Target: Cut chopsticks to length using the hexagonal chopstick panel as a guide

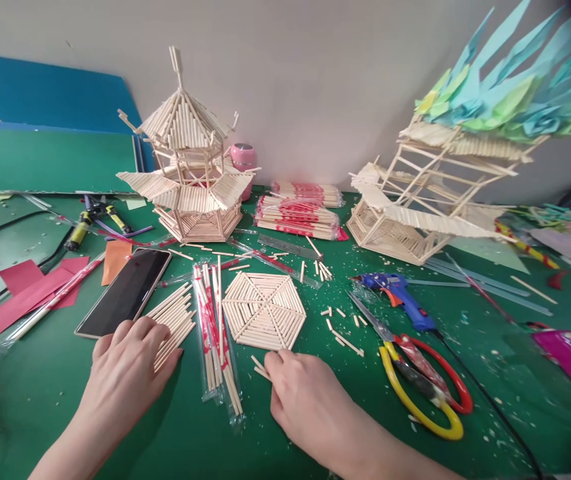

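My left hand (128, 360) is curled over the near end of a slanted panel of wooden sticks (175, 317), its thumb along the right edge. With fingers pinched together, my right hand (305, 400) has short wooden sticks (259, 367) poking out at its left side. Just beyond that hand lies a flat octagonal panel of sticks (265, 310), ribbed like a web. Between my hands are clear plastic packs of sticks (210, 340) with red print, some sticks loose on top. A black phone (124, 293) lies beside the slanted panel.
Scissors (415, 380) with yellow and red handles and a blue glue gun (400, 297) lie to the right. A stick pagoda (185, 173) and a second stick structure (430, 193) with paper leaves stand behind. Stick bundles (298, 217) and yellow-handled pliers (98, 217) lie farther back.
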`<state>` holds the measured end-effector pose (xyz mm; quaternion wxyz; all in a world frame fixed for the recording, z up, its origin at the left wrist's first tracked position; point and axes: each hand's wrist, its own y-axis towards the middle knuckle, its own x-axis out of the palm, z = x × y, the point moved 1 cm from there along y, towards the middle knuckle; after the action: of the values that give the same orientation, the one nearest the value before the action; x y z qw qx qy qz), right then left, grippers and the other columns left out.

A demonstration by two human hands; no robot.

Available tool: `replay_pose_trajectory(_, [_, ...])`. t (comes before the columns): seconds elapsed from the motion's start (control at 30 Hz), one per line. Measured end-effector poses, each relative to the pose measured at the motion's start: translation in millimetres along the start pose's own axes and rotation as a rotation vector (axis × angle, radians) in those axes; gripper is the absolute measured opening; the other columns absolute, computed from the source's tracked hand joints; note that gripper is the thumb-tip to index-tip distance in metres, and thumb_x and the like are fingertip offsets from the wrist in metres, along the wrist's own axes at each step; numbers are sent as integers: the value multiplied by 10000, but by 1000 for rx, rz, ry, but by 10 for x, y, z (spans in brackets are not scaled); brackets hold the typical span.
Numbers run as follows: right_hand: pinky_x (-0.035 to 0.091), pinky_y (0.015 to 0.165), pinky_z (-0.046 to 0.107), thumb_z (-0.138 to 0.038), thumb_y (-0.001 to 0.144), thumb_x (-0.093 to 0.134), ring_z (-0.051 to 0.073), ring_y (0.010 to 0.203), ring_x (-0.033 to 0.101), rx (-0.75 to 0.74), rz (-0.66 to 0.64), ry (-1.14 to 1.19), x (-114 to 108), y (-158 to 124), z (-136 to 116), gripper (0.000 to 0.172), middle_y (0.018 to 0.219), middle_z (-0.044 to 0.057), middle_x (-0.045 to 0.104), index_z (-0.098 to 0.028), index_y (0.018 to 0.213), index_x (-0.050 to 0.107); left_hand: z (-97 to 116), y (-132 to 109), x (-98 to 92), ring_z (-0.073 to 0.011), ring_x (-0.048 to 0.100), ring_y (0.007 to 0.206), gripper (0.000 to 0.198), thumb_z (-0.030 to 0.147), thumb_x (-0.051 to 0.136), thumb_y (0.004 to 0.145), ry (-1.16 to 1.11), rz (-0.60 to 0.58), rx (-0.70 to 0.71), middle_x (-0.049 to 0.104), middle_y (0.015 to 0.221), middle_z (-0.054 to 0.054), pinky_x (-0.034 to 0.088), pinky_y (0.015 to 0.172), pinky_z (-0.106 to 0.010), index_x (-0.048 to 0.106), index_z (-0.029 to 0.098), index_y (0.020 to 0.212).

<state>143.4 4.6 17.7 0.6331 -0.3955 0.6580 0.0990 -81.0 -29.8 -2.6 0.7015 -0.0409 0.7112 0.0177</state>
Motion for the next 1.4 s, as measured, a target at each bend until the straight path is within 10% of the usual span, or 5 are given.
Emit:
replay_pose_trajectory(0.4, [431,501,205,-102,643,493,113,556,578,-15,236,726,-132,291,-77,142,648,-13,629,-197,737,539,88,41,4,-271,543,814,301,353,398,851,-89,53,-11,633,815,-65,365,649,-363,643,211,751])
replay_pose_trajectory(0.87, [462,589,307,-172,714,495,226,690,633,14,218,524,-126,766,-437,332,771,100,674,-128,1039,541,-5,-148,121,-238,557,793,289,359,406,852,-220,69,12,650,801,-50,362,664,-349,651,235,761])
replay_pose_trajectory(1.4, [475,510,342,-152,721,519,267,645,651,-98,222,209,-139,789,-599,136,702,115,679,-125,790,633,105,-139,107,-244,537,722,298,346,400,837,-122,73,-46,602,668,-43,319,632,-355,542,205,617])
